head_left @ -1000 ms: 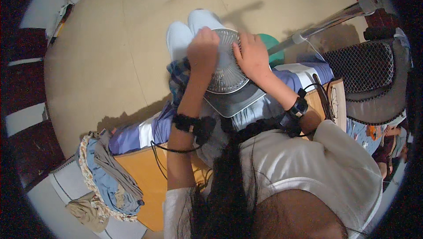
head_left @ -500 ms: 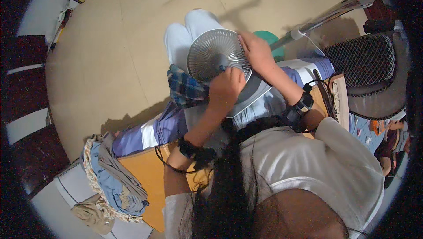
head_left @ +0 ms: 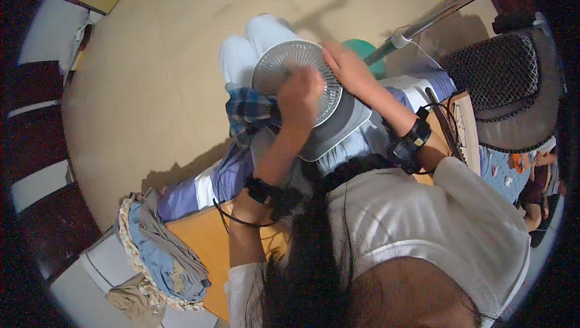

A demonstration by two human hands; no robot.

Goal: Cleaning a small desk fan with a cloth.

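Observation:
A small desk fan with a round silver-grey wire grille [head_left: 269,59] lies face up on my lap, its grey base [head_left: 338,131] toward my body. My right hand [head_left: 347,68] grips the grille's right rim, fingers bent over the edge. Over the middle of the grille is my left hand [head_left: 302,95], slightly blurred and closed, its fingertips turned away; what it pinches is hidden. A blue plaid cloth [head_left: 244,110] hangs beside the fan, just left of my left hand.
I sit on a wooden bench [head_left: 199,234] with a blue-and-white cover [head_left: 187,192]. Folded clothes [head_left: 163,249] lie at its left end. To the right are a metal pole [head_left: 435,19], a green round object [head_left: 368,56] and a mesh-backed chair [head_left: 495,74]. Another person's arm shows at the far right.
My left hand has moved up and slightly left over the grille, covering its centre. My right hand keeps its hold on the rim. The whole view has shifted a little.

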